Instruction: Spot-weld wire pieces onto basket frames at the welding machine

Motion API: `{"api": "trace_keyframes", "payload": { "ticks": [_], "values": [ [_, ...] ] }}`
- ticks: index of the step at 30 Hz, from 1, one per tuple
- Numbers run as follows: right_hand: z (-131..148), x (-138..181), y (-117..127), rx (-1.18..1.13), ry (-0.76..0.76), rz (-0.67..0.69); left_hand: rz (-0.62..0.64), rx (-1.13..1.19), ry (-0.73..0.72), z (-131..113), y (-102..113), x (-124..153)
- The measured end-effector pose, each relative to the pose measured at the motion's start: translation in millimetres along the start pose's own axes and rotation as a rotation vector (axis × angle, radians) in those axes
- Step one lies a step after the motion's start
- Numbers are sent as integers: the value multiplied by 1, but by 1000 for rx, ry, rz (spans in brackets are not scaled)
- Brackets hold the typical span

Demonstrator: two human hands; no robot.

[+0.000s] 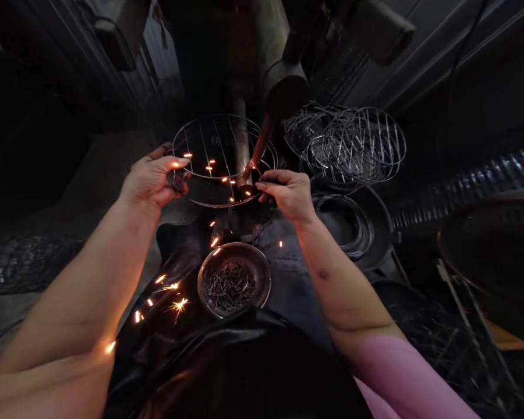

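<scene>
My left hand (155,177) grips the left rim of a round wire rack (215,174), thumb on top. The rack has thin parallel bars and lies between the two metal electrodes of a spot welder (262,139). My right hand (288,192) pinches a short piece of wire (258,171) at the rack's near right rim, right beside the electrode tips. Orange sparks fly from that spot toward my left hand and lap. Below, a metal bowl (203,291) in my lap holds many short metal wire pieces (230,286).
A pile of round wire racks (353,145) sits to the right, above a coil of wire (362,233) in a dark round pan (384,218). A black apron (240,366) covers my lap. At far right stands another round container (484,233).
</scene>
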State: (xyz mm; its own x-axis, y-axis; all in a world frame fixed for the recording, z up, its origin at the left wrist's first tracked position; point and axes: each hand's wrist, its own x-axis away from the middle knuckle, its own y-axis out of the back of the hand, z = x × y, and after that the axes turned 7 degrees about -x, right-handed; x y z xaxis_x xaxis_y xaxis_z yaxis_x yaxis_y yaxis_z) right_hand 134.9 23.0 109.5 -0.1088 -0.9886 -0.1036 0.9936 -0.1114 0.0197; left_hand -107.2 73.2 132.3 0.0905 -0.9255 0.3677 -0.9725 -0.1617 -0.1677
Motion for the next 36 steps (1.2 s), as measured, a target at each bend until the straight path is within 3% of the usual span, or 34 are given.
{"api": "trace_keyframes", "payload": {
  "ticks": [3,6,7,8,10,12,15,20,23,30,33,36],
  "values": [
    [2,14,1,127,96,-44,44,-3,-17,0,1,3],
    [-7,55,-4,360,273,-155,45,20,-56,2,2,4],
    [-15,72,-9,447,283,-133,37,30,-54,3,2,4],
    [-25,90,-15,539,252,-44,24,35,-40,3,2,3],
    [-48,121,-31,751,88,357,-9,32,-7,4,2,2],
    [-69,142,-49,999,-65,673,-35,22,0,4,2,2],
    [-81,151,-65,1170,-117,848,-51,22,-20,3,2,5],
    [-64,148,-58,1202,-61,823,-52,57,-34,3,4,10],
    [-50,146,-42,1194,-119,810,-64,101,-47,4,5,10],
    [10,141,41,1106,-370,509,-104,115,-27,-3,0,22],
    [12,150,71,1143,-486,499,-126,137,-42,-1,-1,26],
    [2,163,81,1303,-544,506,-144,178,-108,5,0,32]
  ]
}}
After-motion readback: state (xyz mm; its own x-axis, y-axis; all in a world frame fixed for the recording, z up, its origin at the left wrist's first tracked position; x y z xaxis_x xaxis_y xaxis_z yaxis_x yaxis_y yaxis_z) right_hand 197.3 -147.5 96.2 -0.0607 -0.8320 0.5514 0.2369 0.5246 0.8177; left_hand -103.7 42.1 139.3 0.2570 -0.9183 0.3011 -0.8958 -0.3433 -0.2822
